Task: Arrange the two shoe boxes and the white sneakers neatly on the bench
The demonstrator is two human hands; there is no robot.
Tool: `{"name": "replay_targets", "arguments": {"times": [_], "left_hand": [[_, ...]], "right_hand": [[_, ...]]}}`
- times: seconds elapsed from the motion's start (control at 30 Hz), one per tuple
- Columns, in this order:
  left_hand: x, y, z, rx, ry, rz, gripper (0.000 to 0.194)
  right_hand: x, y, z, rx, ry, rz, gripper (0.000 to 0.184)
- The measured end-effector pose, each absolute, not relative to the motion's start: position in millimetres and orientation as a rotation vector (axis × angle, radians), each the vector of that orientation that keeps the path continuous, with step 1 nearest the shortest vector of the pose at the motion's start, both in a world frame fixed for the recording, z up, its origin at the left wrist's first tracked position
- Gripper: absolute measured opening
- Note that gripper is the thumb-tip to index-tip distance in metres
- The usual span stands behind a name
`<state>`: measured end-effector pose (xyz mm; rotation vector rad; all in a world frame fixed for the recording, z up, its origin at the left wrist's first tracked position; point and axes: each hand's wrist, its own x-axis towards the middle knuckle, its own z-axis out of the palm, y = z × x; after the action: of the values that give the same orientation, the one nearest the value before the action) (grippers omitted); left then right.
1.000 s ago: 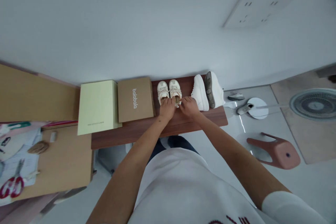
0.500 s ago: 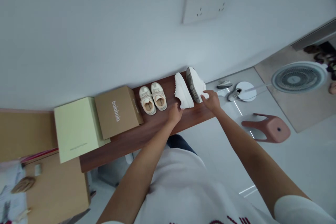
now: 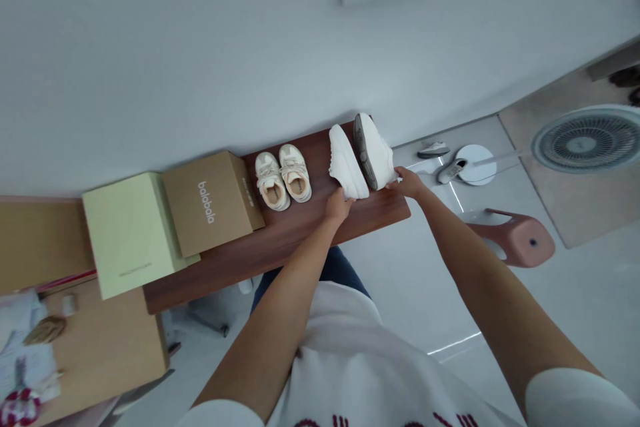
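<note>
Two larger white sneakers lie on their sides toward the right end of the brown wooden bench. My left hand (image 3: pixel 339 205) is closed around the heel of the left white sneaker (image 3: pixel 346 163). Its neighbour, the right white sneaker (image 3: pixel 379 150), shows its grey sole edge toward the first, and my right hand (image 3: pixel 408 183) grips it by the heel. To the left, a small cream pair of children's shoes (image 3: pixel 296 173) stands upright, side by side, toes to the wall. Some of my fingertips are hidden behind the sneakers.
Left on the wooden bench (image 3: pixel 240 267) are a brown shoebox (image 3: pixel 200 207) and a pale green box (image 3: pixel 133 233). Past its right end stand a pink stool (image 3: pixel 530 241), a fan (image 3: pixel 587 140) and another pair of shoes on the floor. A wall (image 3: pixel 200 47) with a socket panel runs behind.
My right hand has shifted from the side of the right sneaker to its heel end. The left hand keeps to its sneaker's heel. The camera view has shifted slightly.
</note>
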<state>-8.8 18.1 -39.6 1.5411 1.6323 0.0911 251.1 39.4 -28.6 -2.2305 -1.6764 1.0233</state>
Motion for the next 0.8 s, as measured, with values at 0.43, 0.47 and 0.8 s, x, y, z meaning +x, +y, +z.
{"name": "replay_targets", "arguments": {"times": [0.43,0.47,0.8], "left_hand": [[-7.7,29.2,2.6,1.684,1.572,0.042,0.045],[-7.0,31.4,6.8,1.707,1.554,0.037,0.043],[6.1,39.7,52.4,2.041,1.42,-0.241,0.041]], "right_hand": [[243.1,47.0,13.2,-2.126,-1.987,0.885,0.037],[242.7,46.8,15.9,-2.124,-2.013,0.877,0.035],[209.5,46.1,44.2,-2.261,-2.369,0.775,0.04]]}}
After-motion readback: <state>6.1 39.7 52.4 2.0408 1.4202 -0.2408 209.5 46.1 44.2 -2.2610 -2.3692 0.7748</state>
